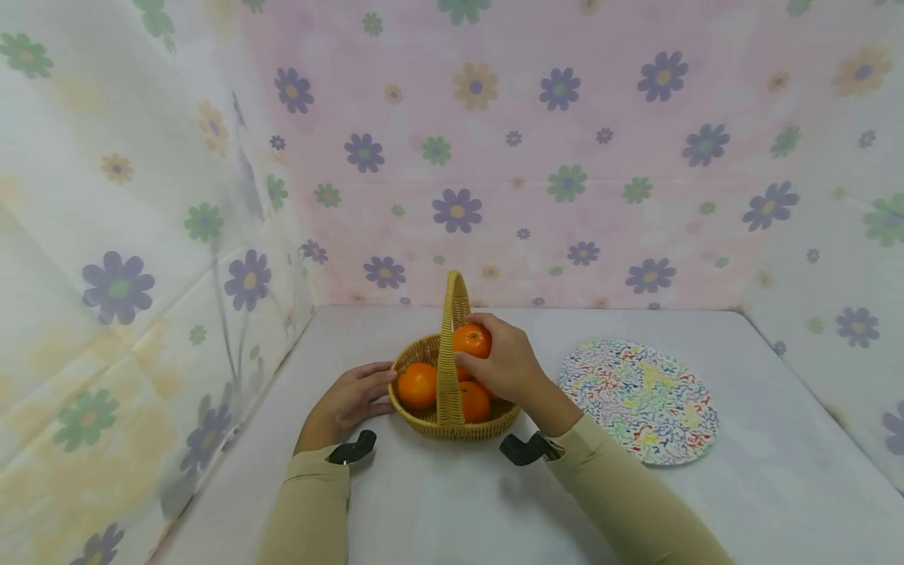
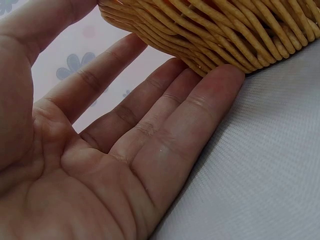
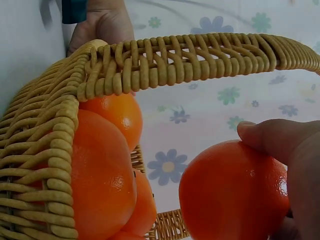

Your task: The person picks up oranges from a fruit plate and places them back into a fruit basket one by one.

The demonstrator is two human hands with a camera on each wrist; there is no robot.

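A yellow wicker basket (image 1: 424, 426) with a tall arched handle (image 1: 449, 353) stands on the table. My right hand (image 1: 510, 362) grips an orange (image 1: 472, 339) between thumb and fingers, above the basket's right half; in the right wrist view this orange (image 3: 232, 192) is apart from the others. Several oranges lie in the basket, one orange (image 1: 417, 386) left of the handle and another orange (image 1: 475, 402) right of it. My left hand (image 1: 355, 395) is at the basket's left side. Its fingers (image 2: 172, 135) are extended, touching the wicker wall (image 2: 225, 45) low down.
A round mat (image 1: 639, 400) with multicoloured squiggles lies flat to the right of the basket. The white table (image 1: 438, 502) meets flower-printed cloth walls (image 1: 508, 157) at the back and sides. Dark wrist mounts (image 1: 526, 449) sit on both forearms.
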